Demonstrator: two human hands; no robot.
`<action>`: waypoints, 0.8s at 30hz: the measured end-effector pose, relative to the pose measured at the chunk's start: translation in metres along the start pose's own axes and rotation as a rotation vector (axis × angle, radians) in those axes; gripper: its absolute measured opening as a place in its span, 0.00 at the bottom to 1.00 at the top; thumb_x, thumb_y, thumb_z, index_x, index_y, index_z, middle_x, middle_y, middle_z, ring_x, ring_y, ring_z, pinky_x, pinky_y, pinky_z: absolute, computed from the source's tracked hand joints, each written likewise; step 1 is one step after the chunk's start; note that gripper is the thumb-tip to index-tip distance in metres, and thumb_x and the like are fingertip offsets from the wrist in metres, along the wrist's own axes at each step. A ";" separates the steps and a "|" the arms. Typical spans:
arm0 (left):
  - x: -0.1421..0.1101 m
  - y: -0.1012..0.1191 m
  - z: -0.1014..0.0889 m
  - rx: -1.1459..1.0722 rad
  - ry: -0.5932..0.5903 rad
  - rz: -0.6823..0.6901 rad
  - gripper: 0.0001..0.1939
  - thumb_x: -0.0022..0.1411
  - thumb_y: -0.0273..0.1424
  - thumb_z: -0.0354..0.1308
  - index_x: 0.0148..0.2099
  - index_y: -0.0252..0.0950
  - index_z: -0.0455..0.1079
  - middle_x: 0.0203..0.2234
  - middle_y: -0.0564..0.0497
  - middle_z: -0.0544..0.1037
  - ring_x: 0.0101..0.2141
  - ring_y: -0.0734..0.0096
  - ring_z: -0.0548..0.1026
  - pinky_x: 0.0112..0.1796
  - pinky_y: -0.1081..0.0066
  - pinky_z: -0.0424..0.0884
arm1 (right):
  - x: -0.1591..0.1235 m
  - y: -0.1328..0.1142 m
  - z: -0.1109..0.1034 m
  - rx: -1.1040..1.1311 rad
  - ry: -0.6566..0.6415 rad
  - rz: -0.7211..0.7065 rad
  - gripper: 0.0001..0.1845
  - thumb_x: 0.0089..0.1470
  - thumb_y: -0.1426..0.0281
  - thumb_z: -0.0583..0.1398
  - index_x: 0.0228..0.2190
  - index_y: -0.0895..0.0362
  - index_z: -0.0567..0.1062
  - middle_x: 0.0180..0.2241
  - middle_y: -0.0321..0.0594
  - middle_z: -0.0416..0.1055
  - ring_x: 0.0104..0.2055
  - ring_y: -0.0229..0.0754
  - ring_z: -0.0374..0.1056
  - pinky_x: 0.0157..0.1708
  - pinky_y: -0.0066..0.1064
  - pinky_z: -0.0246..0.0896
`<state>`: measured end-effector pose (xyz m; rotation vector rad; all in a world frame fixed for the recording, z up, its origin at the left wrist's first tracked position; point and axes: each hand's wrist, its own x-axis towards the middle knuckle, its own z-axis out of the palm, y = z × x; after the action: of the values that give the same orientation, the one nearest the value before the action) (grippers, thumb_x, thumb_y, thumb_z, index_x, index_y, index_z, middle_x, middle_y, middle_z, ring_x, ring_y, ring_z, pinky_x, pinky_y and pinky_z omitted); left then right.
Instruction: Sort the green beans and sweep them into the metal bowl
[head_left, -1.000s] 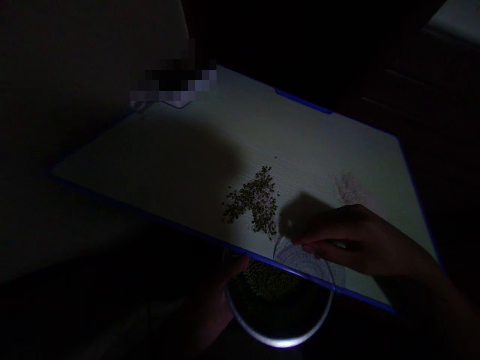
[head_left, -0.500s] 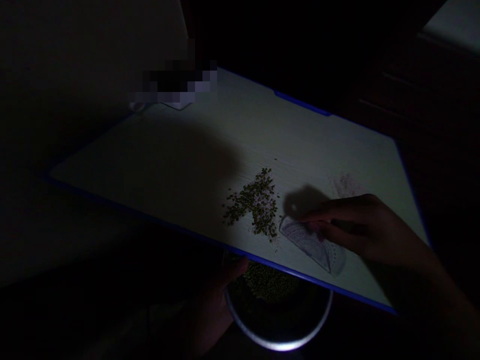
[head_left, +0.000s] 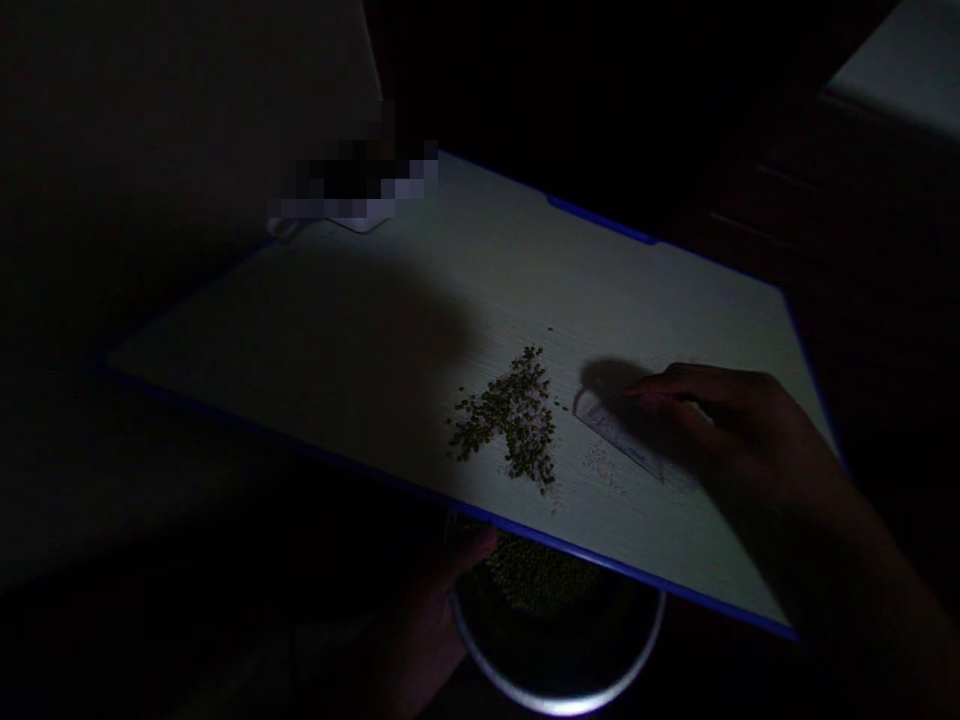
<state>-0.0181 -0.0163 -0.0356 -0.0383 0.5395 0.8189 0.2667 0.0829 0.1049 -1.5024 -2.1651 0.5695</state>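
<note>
In dim light, my right hand [head_left: 720, 410] pinches a clear plastic protractor [head_left: 611, 425], its straight edge down on the white board [head_left: 600, 270] with blue edging. To the left of the protractor lies a small pile of green beans [head_left: 517, 415], mixed with pale bits. My left hand [head_left: 442, 610] is closed on the side of a metal-rimmed bowl [head_left: 559, 705], thumb near the board's front edge. Green beans [head_left: 540, 575] fill part of the bowl, which sits partly under that edge. The left fingers beneath are hidden.
At the board's far left corner stands a pale object with a handle [head_left: 367, 220], mostly blurred out by pixels. Pale crumbs [head_left: 604, 468] lie in front of the protractor. Dark surroundings hide most other things; a light surface [head_left: 907, 65] shows at upper right.
My right hand has moved the protractor away from me and slightly right, exposing pale crumbs where it was. The left hand stays on the bowl, and the bean pile looks nearly unchanged.
</note>
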 end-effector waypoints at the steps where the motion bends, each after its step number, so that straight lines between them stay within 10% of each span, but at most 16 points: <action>1: 0.000 0.001 0.003 -0.003 -0.004 -0.005 0.12 0.69 0.35 0.58 0.47 0.48 0.83 0.50 0.56 0.85 0.63 0.58 0.72 0.68 0.56 0.52 | 0.002 -0.003 0.003 -0.019 0.026 -0.036 0.11 0.66 0.66 0.59 0.43 0.53 0.82 0.39 0.40 0.81 0.39 0.42 0.77 0.38 0.31 0.70; 24: 0.003 0.003 0.019 -0.009 -0.050 -0.002 0.12 0.66 0.32 0.62 0.49 0.44 0.83 0.50 0.51 0.86 0.61 0.54 0.74 0.67 0.53 0.55 | 0.013 -0.011 0.017 -0.105 0.113 -0.301 0.11 0.67 0.73 0.57 0.45 0.54 0.79 0.38 0.45 0.78 0.42 0.46 0.72 0.39 0.39 0.67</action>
<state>-0.0102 -0.0081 -0.0202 -0.0264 0.4889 0.8180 0.2453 0.0901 0.0989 -1.1934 -2.3018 0.2665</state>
